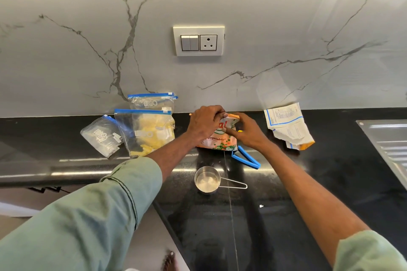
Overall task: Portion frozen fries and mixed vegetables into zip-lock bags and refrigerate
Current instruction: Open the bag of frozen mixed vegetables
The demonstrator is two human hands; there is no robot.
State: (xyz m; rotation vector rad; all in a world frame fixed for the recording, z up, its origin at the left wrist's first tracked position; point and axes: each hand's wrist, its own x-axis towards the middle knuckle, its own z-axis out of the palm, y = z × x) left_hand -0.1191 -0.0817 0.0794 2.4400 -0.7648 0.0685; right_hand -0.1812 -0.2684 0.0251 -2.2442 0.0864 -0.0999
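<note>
Head view: left of centre a zip bag [149, 132] already holds fries; at centre my left hand [203, 124] and right hand [247, 133] pinch the folded top of the vegetable packet [220, 142], its vegetables apparently unportioned.

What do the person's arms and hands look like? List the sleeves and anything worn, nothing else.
Both arms wear pale sage-green fabric sleeves that end near the elbow. The left sleeve has a cuff with dark stitching along its seam; the right sleeve shows only at the frame's corner. The left hand and right hand are bare: no gloves, watch or rings visible.
</note>
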